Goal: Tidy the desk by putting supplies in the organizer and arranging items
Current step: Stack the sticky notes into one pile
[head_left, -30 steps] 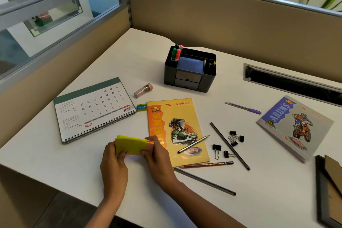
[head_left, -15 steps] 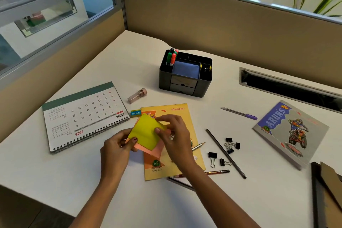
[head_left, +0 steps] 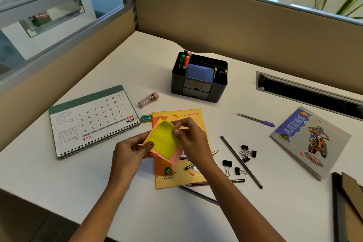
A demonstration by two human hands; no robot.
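Both hands hold a stack of sticky notes (head_left: 164, 140), yellow on top and pink beneath, above the yellow notebook (head_left: 193, 118). My left hand (head_left: 130, 152) pinches the stack's lower left corner, thumb on top. My right hand (head_left: 191, 140) pinches its upper right edge. The black organizer (head_left: 220, 86) stands farther back with markers (head_left: 184, 61) and a blue pad (head_left: 200, 73) inside. Pencils (head_left: 241, 161), binder clips (head_left: 246, 153), a purple pen (head_left: 256, 120), an eraser (head_left: 146, 118) and a clear tube (head_left: 148, 100) lie loose on the desk.
A spiral desk calendar (head_left: 92, 122) lies flat at the left. A grey notebook (head_left: 310, 139) sits at the right, with a dark frame (head_left: 341, 206) at the right edge. A cable slot (head_left: 306, 92) runs along the back right. Partition walls close the back and left.
The hands lifted the sticky notes off the desk edge and carried them forward over the yellow notebook, turning the stack so its yellow face shows; the pink layer now fans out beneath.
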